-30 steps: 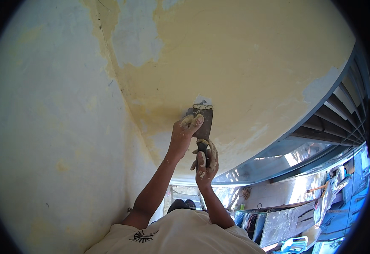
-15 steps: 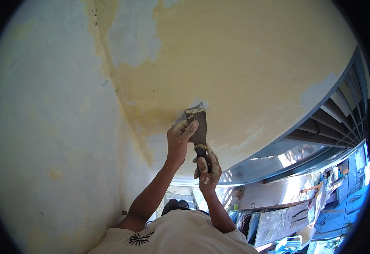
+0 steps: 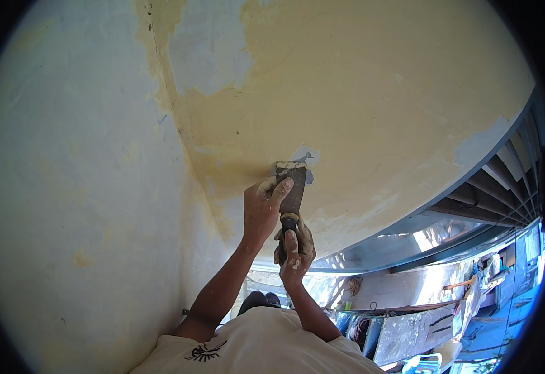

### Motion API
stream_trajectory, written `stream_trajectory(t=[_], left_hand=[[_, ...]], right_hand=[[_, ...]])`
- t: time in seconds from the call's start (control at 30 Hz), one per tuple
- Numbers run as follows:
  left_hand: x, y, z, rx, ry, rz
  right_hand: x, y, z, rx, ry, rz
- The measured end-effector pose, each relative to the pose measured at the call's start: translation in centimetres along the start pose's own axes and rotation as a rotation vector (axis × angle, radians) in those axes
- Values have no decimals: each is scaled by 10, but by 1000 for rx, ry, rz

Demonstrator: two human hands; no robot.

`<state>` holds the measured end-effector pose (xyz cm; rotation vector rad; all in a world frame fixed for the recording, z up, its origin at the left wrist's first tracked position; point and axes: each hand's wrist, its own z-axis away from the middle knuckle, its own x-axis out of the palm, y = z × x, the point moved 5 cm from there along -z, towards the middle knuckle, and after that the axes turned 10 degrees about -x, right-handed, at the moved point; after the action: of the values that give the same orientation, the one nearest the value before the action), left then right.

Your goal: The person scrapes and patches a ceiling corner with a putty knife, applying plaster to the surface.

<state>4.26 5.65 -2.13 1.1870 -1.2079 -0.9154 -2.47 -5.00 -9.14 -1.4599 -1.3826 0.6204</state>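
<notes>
Fingers of our right hand (image 3: 295, 260) wrap snugly around the dark handle (image 3: 289, 222) of a broad putty knife (image 3: 292, 196); our left hand (image 3: 262, 202) lays its thumb on the blade's face, its other fingers partly hidden. Pale paste (image 3: 290, 165) lines the far edge, just near of a whitish, grey-marked patch (image 3: 300, 151) in the yellowish surface (image 3: 360, 93); whether the edge touches, we cannot tell. Left of us stands a whitish wall (image 3: 85, 187). We judge the step to be spreading or scraping beside the patch; the next move calls for a steady blade angle.
</notes>
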Motion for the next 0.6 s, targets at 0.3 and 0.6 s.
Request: stream_trajectory(t=[0.3, 0.6], left_hand=[[-8, 29, -5, -3, -3, -50], [-7, 24, -5, -21, -76, 19]], right_hand=[[30, -15, -3, 76, -9, -230], [33, -20, 0, 139, -35, -254]])
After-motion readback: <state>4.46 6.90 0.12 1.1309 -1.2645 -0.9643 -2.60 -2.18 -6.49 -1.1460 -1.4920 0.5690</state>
